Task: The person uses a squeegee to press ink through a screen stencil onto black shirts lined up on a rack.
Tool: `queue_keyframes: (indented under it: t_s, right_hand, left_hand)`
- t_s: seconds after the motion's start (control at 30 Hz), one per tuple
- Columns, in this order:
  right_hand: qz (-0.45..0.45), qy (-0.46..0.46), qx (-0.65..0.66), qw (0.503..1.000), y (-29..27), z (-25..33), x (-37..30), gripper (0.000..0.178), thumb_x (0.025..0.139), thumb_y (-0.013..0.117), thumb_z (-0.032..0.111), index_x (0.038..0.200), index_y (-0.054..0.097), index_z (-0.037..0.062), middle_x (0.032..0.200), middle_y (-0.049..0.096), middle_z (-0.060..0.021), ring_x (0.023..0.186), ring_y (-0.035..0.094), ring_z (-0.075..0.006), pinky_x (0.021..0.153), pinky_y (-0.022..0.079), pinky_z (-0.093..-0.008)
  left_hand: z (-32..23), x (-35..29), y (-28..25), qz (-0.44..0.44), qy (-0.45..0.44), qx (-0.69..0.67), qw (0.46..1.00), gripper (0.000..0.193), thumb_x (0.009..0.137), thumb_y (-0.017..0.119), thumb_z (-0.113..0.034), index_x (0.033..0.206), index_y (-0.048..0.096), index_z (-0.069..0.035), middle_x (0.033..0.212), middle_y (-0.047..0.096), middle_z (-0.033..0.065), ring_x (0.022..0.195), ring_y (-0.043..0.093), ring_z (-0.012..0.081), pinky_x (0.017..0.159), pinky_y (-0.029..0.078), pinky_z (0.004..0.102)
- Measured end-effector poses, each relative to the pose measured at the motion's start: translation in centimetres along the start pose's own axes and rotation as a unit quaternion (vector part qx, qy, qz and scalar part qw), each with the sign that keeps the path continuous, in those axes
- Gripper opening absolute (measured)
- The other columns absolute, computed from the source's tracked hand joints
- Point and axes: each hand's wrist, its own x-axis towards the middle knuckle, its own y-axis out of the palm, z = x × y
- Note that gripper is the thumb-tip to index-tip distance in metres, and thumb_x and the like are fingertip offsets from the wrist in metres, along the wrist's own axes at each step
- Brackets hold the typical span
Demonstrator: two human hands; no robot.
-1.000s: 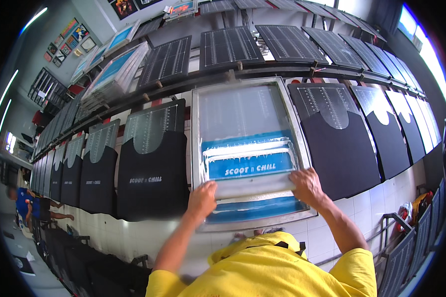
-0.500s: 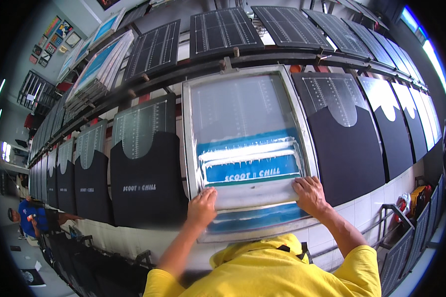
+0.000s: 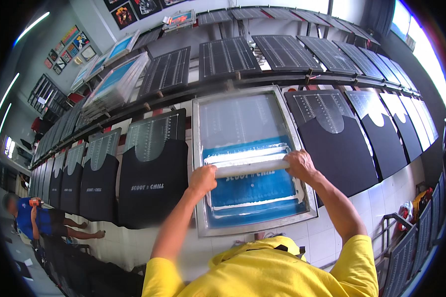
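A screen-printing frame with pale metal rails lies in front of me. Blue stencil with white lettering fills the near part of its mesh; the far part is translucent grey. Across the blue area lies a long pale squeegee, partly covering the lettering. My left hand is closed round its left end, and my right hand grips the right end. Just beyond the squeegee is a band of thick white ink. More white streaks run along the stencil's side and near edges.
On the left, black shirts with white print are stretched over boards. Black shirts without visible print lie to the right. A rail and more boards stand beyond, with stacked frames far left. A person in blue stands at left.
Both hands and the squeegee have moved away from me across the screen, toward the white ink band. The blue stencil on the near side is now uncovered. My view has tilted up.
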Motion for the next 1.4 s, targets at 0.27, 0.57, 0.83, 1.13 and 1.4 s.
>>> queue_keyframes:
  t_s: [0.27,0.57,0.83,1.13,1.4]
  right_hand:
    - [-0.038,-0.037,-0.004,0.999,-0.3,4.1,-12.0,0.027,0.068,0.071,0.008,0.094,0.067,0.0077,0.1,0.068,-0.0095,0.097,0.065,-0.0244,0.09,0.048,-0.0422]
    - [0.014,-0.035,-0.03,0.999,2.1,5.8,-18.4,0.052,0.078,0.076,0.029,0.121,0.059,0.005,0.131,0.059,-0.0122,0.125,0.053,-0.0261,0.101,0.042,-0.0409]
    - [-0.034,-0.039,0.035,0.998,4.4,6.5,-19.5,0.076,0.066,0.085,0.045,0.121,0.059,-0.0001,0.133,0.053,-0.0205,0.129,0.048,-0.0373,0.106,0.039,-0.0499]
    - [-0.09,0.079,0.154,0.981,4.3,4.9,-19.6,0.048,0.085,0.07,0.02,0.126,0.058,-0.0015,0.135,0.054,-0.0218,0.127,0.049,-0.0409,0.106,0.039,-0.051]
    - [-0.212,0.262,0.263,0.904,8.1,-1.6,-18.2,0.034,0.101,0.05,0.01,0.132,0.055,-0.0031,0.126,0.062,-0.0201,0.116,0.06,-0.0322,0.1,0.046,-0.0397]
  left_hand:
    - [-4.8,-12.8,1.3,-0.073,0.032,-0.013,0.997,0.045,0.068,0.063,0.002,0.112,0.068,-0.003,0.116,0.069,0.0123,0.104,0.067,0.0325,0.089,0.056,0.0421]
    - [-7.1,-18.5,6.0,-0.036,-0.016,-0.019,0.999,0.05,0.069,0.06,0.006,0.119,0.06,0.002,0.129,0.058,0.0152,0.124,0.054,0.0349,0.104,0.047,0.0409]
    - [-6.7,-20.5,7.1,-0.046,0.02,0.0,0.999,0.063,0.071,0.063,0.006,0.132,0.05,0.005,0.139,0.048,0.0219,0.134,0.043,0.0395,0.111,0.038,0.0467]
    - [-5.5,-21.0,4.4,-0.055,0.003,-0.047,0.997,0.077,0.091,0.066,-0.044,0.144,0.038,0.006,0.148,0.04,0.0248,0.143,0.032,0.0401,0.118,0.03,0.0464]
    - [-0.1,-19.3,9.7,-0.245,-0.236,-0.174,0.924,0.043,0.098,0.053,-0.022,0.127,0.054,0.01,0.115,0.06,0.0285,0.107,0.059,0.0433,0.095,0.049,0.0462]
